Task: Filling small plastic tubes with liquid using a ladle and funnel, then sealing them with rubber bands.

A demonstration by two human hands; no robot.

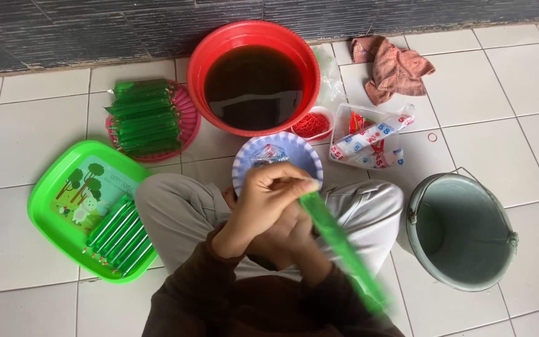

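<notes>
left hand [263, 203] pinches green ice tube [338, 240]; bucket [428, 234] crowds right edge.

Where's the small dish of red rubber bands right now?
In the head view, the small white dish of red rubber bands sits on the tiled floor at centre, touching the red basin's lower right rim, just left of the clear plastic container.

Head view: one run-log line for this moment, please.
hands: together on green ice tube | in front: blue bowl, red basin of dark liquid | left: green tray of filled tubes
</notes>
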